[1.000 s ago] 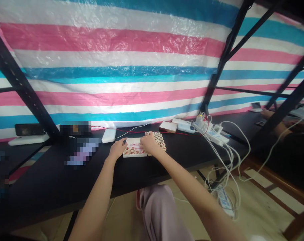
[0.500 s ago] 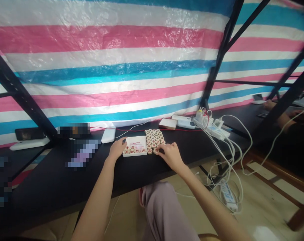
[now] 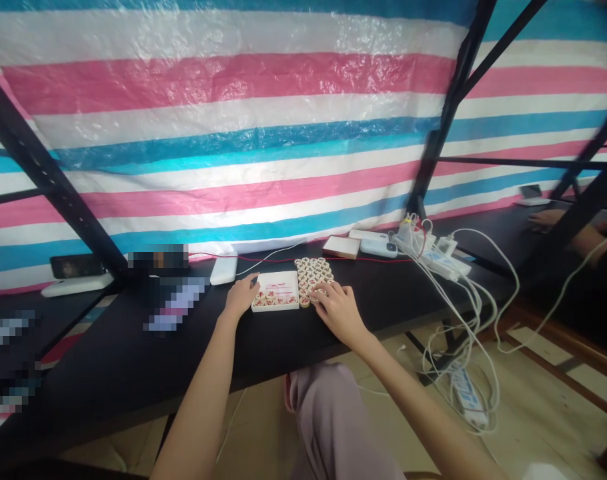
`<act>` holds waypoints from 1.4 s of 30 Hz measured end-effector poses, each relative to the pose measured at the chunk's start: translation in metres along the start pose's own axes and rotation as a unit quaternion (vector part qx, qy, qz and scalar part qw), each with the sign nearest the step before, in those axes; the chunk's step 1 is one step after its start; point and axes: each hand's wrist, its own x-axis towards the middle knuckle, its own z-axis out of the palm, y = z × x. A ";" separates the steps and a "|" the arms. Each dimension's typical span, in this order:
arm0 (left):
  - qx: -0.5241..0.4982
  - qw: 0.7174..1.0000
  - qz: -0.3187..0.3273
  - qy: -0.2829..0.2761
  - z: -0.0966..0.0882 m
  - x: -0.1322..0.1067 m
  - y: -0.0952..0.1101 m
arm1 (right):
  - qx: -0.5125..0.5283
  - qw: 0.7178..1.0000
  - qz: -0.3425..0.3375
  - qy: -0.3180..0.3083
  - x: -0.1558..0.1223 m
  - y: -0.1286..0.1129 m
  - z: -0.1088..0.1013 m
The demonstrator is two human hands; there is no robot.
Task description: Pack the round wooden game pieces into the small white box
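Tarpaulin point(image 3: 243, 133) in pink, white and blue stripes hangs behind the black table point(image 3: 108, 360), crossed by dark frame bars point(image 3: 448, 113); near the table's middle sits a shallow white tray point(image 3: 278, 285), with a single row of round wooden pieces point(image 3: 273, 301) marked in red along its near side and the rest of its floor bare. Just beside the tray's right edge, a cluster of loose discs point(image 3: 313, 270) of the same kind lies flat on the tabletop, packed close together.

The left hand point(image 3: 241, 297) sits at the tray's left edge, fingers curled together against it; from this angle it is hard to say whether they grip the rim or only lean on it. The right hand point(image 3: 336, 312) lies palm down at the near end of the cluster, fingers stretched forward and loosely spread, their fingertips point(image 3: 319, 298) touching the nearest discs.

Behind the tray rests a white power bank point(image 3: 224, 269); further right stand a small flat box point(image 3: 341, 247) and a power strip point(image 3: 436, 261) trailing white cables point(image 3: 476, 307) down to a second strip point(image 3: 466, 395) on the floor. At the far right, well apart, another person's hand point(image 3: 546, 218) rests on the table.
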 end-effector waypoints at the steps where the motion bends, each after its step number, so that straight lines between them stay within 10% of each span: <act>1: -0.001 1.000 -0.001 -0.001 0.000 0.000 0.000 | 0.004 1.000 -0.008 -0.002 0.005 -0.005 -0.001; 9: -0.004 1.000 0.002 0.007 0.001 -0.001 -0.001 | -0.077 0.981 -0.097 -0.152 0.064 -0.037 0.008; 21: -0.008 1.000 0.007 0.008 0.005 0.003 -0.005 | 0.012 0.938 -0.119 -0.325 0.095 -0.011 0.007; 34: -0.005 1.000 0.005 0.005 0.005 0.005 -0.004 | 0.346 0.929 0.097 -0.088 0.049 0.036 0.002; 39: -0.007 1.000 0.000 0.003 0.005 0.005 -0.003 | 0.361 0.914 0.132 -0.134 0.013 0.053 -0.001; 42: -0.008 1.000 -0.001 0.004 0.004 0.004 -0.003 | 0.324 0.935 0.137 -0.049 -0.002 0.047 0.008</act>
